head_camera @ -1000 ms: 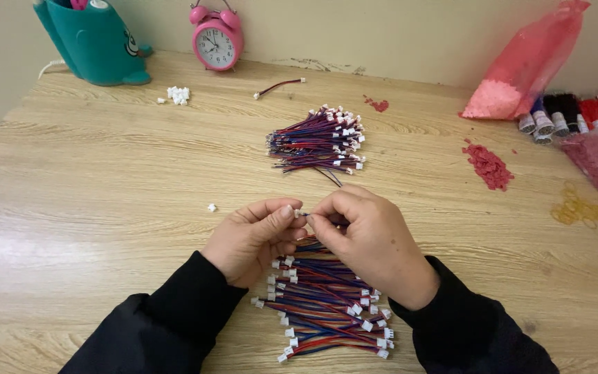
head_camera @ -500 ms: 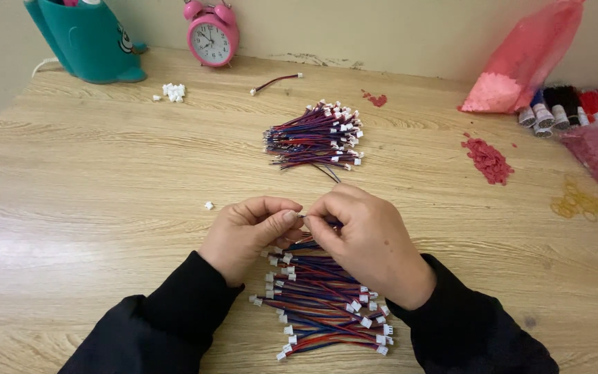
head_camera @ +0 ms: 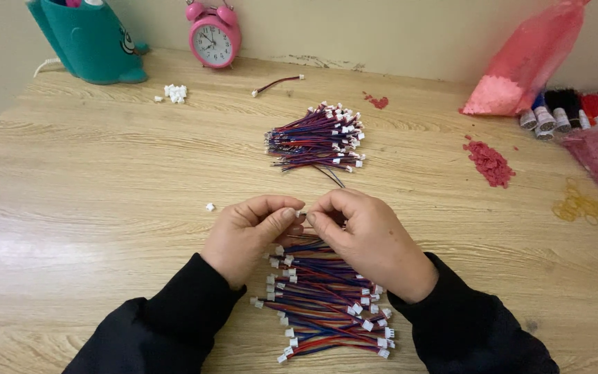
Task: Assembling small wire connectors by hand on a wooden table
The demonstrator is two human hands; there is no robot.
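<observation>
Pale wood-grain table (head_camera: pixel 91 180) against a plain cream wall, seen from above.

Left hand (head_camera: pixel 247 235) low at centre, knuckles up, fingers curled inward, thumb and forefinger pinched together at the tips. Right hand (head_camera: pixel 368 239) just beside it, mirrored, fingers likewise curled and pinched. Fingertips of both met at one spot, closed on a small piece (head_camera: pixel 301 219) between them; too small and too covered to tell whether connector, wire end, or both. Both wrists in black sleeves (head_camera: pixel 174 318), forearms angled in from the bottom corners.

Directly under and toward the body from the hands: near pile of red-and-blue wire leads with white plugs (head_camera: pixel 327 305), lying crosswise, partly hidden by the right palm. Further out on the table, well apart from the hands: second bundle of the same leads (head_camera: pixel 316 138), plugs mostly toward the right. One loose lead (head_camera: pixel 277 84) near the back edge. Single white plug (head_camera: pixel 210 206) left of the left hand; small heap of white plugs (head_camera: pixel 174 92) farther back left.

At the back: teal holder (head_camera: pixel 95 41), pink alarm clock (head_camera: pixel 213 40). On the right: pink bag of flakes (head_camera: pixel 527 66), spilled red flakes (head_camera: pixel 489 163), thread spools (head_camera: pixel 555 111), yellowish scraps (head_camera: pixel 579 206). Nothing between the hands and either bundle.
</observation>
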